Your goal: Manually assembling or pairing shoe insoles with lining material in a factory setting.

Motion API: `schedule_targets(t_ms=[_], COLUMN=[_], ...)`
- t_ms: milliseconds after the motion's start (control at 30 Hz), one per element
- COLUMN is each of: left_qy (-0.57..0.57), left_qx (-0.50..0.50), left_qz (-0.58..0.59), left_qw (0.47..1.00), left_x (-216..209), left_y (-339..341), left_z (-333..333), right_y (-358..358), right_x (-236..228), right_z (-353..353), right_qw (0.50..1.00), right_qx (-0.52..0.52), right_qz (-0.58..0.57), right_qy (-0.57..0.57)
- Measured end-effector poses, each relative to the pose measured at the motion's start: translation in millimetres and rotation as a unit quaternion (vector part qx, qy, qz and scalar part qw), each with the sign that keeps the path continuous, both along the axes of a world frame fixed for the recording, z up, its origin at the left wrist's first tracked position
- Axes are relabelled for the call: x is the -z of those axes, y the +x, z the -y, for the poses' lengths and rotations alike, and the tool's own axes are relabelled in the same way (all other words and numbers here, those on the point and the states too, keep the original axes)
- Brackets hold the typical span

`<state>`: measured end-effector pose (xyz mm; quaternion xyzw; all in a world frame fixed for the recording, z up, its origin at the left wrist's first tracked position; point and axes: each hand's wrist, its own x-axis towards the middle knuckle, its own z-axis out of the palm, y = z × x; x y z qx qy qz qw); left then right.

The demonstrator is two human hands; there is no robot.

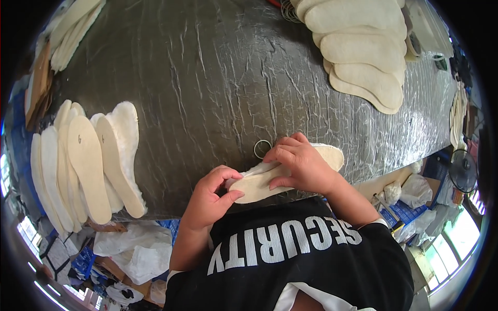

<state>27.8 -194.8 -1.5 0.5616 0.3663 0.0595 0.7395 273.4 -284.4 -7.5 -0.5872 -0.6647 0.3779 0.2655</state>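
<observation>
A pair of cream insoles (pixel 255 189) with white fleece showing between them lies at the table's near edge, under both hands. My left hand (pixel 210 198) pinches their left end, thumb on the near face and fingers behind. Further right, my right hand (pixel 301 165) grips across the middle, its thumb at the near edge and its fingers over the far side. The insoles' right end sticks out beyond that hand. Just past my right fingertips lies a thin pale ring (pixel 263 149) that looks like a rubber band.
Fleece-backed insoles (pixel 88 168) lie in an overlapping row on the left. A fanned pile of insoles (pixel 363 52) covers the far right, with a coil of thin bands (pixel 291 11) beside it. More insoles (pixel 78 31) sit far left. The dark table covering (pixel 223 78) is wrinkled.
</observation>
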Motion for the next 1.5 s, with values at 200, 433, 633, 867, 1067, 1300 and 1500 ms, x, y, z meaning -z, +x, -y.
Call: schedule_targets(t_ms=[200, 433, 633, 867, 1067, 1300, 1500], left_qy=[0.091, 0.107, 0.122, 0.177, 0.131, -0.035, -0.012], left_qx=[0.078, 0.126, 0.172, 0.168, 0.162, 0.167, 0.201], left_qz=[-0.004, -0.037, -0.056, -0.003, 0.005, -0.076, -0.136], left_qw=[0.993, 0.985, 0.976, 0.97, 0.978, 0.982, 0.97], left_x=[-10, -18, -21, -8, -4, 7, 6], left_y=[5, 11, 16, 20, 19, 20, 22], left_z=[-10, -17, -16, -11, -5, -3, 0], right_y=[1, -5, -15, -20, -21, -19, -16], right_x=[5, 8, 10, 8, 10, 9, 3], right_z=[3, 1, 4, 3, 3, 6, 8], right_qw=[0.999, 0.999, 0.998, 0.996, 0.996, 0.993, 0.988], right_qx=[-0.016, -0.039, -0.051, -0.075, -0.075, -0.081, -0.112], right_qz=[-0.009, -0.003, -0.024, -0.031, -0.054, -0.083, -0.105], right_qy=[-0.038, -0.023, -0.016, -0.042, -0.02, -0.008, -0.005])
